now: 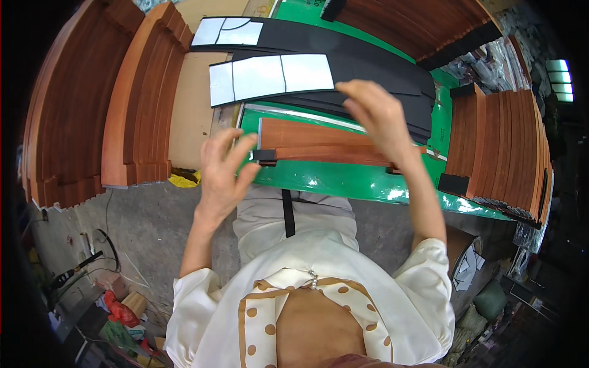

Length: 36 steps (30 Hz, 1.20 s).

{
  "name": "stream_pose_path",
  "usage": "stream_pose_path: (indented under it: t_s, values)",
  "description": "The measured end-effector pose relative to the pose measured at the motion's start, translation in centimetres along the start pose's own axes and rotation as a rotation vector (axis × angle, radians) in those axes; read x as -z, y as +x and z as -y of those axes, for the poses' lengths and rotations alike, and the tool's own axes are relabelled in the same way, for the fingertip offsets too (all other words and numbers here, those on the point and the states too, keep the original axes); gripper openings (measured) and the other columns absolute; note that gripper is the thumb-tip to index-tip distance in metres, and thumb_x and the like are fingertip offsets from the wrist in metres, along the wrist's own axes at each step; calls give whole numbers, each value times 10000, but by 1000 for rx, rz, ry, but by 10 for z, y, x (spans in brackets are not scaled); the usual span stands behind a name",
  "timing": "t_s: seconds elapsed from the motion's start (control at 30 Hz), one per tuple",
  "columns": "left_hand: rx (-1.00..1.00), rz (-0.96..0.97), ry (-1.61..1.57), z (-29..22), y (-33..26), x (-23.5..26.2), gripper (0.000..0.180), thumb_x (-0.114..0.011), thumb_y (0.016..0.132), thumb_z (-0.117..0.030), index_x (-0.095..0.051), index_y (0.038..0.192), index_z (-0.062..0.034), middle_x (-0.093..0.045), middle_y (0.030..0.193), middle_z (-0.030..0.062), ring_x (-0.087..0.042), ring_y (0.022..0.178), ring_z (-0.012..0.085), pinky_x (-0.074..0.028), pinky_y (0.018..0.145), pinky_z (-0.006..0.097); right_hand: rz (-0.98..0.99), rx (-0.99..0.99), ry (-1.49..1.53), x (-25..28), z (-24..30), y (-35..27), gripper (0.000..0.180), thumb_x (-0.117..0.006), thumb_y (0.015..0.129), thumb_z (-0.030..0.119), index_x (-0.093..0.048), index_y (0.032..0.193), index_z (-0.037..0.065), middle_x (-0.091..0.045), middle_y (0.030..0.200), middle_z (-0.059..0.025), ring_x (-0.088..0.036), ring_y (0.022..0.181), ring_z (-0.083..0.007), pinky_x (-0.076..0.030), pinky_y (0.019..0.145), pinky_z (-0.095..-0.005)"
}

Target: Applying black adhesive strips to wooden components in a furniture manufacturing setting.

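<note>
A long reddish-brown wooden moulding strip (319,140) with black pads at both ends lies across the green table (343,181) in front of me. My left hand (222,172) hovers open at its left end, fingers spread just beside the black end pad (265,156). My right hand (377,116) rests palm-down on the strip's right part, fingers curled over its far edge. Behind the strip lies a stack of black strips (368,67), some with white backing paper (270,76) on top.
Stacks of the same wooden mouldings stand at the left (110,104), right (503,147) and far back (411,24). A brown cardboard sheet (190,110) lies beside the table. A yellow scrap (183,180), cables and tools (80,270) sit on the concrete floor.
</note>
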<state>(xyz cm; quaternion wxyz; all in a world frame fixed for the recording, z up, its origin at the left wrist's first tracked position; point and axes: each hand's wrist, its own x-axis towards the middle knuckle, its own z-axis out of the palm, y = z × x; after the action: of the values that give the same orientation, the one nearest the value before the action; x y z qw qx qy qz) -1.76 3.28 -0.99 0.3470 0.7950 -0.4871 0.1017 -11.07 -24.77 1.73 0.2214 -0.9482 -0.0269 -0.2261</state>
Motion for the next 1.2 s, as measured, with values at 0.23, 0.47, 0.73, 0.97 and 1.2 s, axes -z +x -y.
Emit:
stream_pose_path:
  t_s: [0.23,0.47,0.73,0.97,1.2]
  values:
    - [-59,365,-109,33,93,-35,299,-609,831,-57,-613,1130,-71,-575,1176,127,-548,1076,302,-433,911,400,634,162,-232,-7,-91,32,407,-640,770,17,-584,1152,144,-534,1220,-45,-592,997,-245,-532,793,-373]
    - [-270,504,101,53,108,-93,282,-640,732,-43,-649,1010,-88,-624,976,42,-612,889,243,-490,746,368,714,311,-252,-30,-109,53,454,-685,694,-5,-585,1110,148,-527,1060,-42,-582,922,-226,-545,715,-339]
    - [-236,449,118,48,108,-98,238,-532,769,-54,-643,977,-83,-605,927,42,-608,842,227,-501,720,348,859,367,-241,-34,-109,74,326,-703,618,-34,-582,902,73,-519,977,-51,-544,930,-217,-548,666,-320]
    - [-235,455,111,49,109,-97,223,-530,774,-56,-634,969,-86,-596,907,34,-595,807,222,-499,697,347,800,272,-89,-23,-117,61,386,-713,648,-1,-546,988,77,-525,1010,-39,-549,965,-231,-532,782,-354]
    - [-268,404,125,53,104,-99,218,-540,774,-66,-630,969,-105,-586,896,17,-583,828,207,-487,710,336,687,182,-42,-23,-122,46,378,-714,708,59,-563,1050,110,-538,1102,-14,-554,1012,-226,-516,847,-360]
